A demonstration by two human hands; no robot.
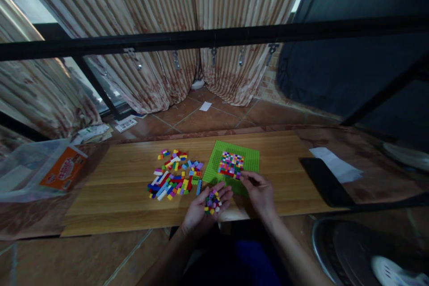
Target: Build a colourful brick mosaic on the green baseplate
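My left hand (pixel 204 208) lies palm up at the near edge of the wooden board (pixel 117 196), cupped around a small heap of tiny coloured bricks (pixel 212 201). My right hand (pixel 258 190) is beside it with fingertips pinched at the near right corner of a patch of many-coloured bricks (pixel 230 164). That patch is pressed onto a green baseplate (pixel 250 154). What the pinched fingers hold is too small to make out. A loose pile of coloured bricks (pixel 174 174) is spread on the board left of the baseplate.
A black flat object (pixel 323 182) and a white paper (pixel 337 165) lie right of the board. A clear plastic bag with an orange box (pixel 62 170) sits at the left. A black metal bar (pixel 214 38) crosses overhead, with curtains (pixel 161 31) behind.
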